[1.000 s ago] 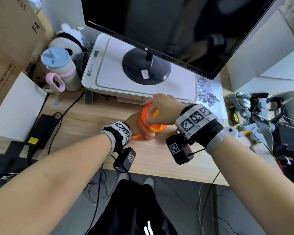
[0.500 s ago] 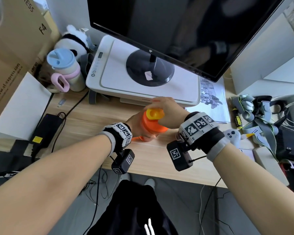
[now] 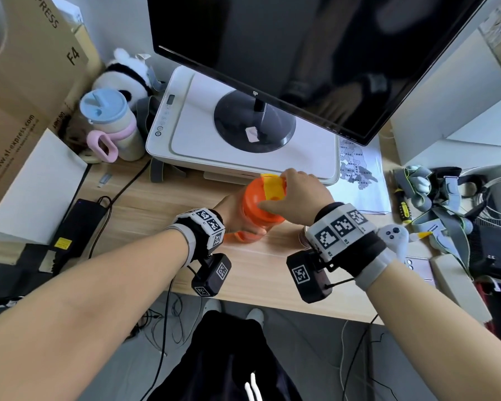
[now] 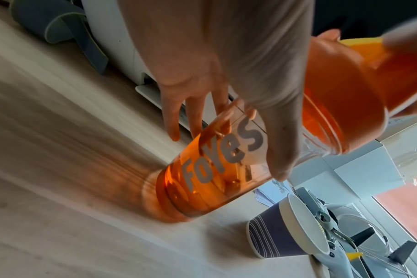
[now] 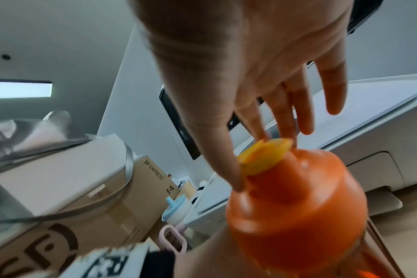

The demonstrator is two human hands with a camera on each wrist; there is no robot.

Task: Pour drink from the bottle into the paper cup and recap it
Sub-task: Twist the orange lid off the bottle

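An orange translucent bottle (image 3: 258,212) stands on the wooden desk (image 3: 261,267) in front of the printer. My left hand (image 3: 236,211) grips its body from the left; the fingers (image 4: 173,129) and thumb wrap the lettered wall (image 4: 217,159). The orange lid (image 5: 298,206) carries a yellow cap (image 3: 273,188). My right hand (image 3: 300,192) reaches over the top, and its thumb and fingers (image 5: 229,169) pinch the yellow cap (image 5: 264,158). A dark blue striped paper cup (image 4: 272,238) stands upright just right of the bottle. In the head view my right wrist hides most of it.
A white printer (image 3: 203,140) with a monitor (image 3: 301,53) on it stands right behind the bottle. A blue-lidded tumbler (image 3: 110,123), a panda plush and cardboard boxes (image 3: 26,82) sit at the left. A game controller (image 3: 394,235), straps and cables crowd the right. A power adapter (image 3: 78,224) lies front left.
My right hand has shifted its hold on the yellow cap, and the cap now shows on the far side of the lid. My left hand keeps the bottle in place.
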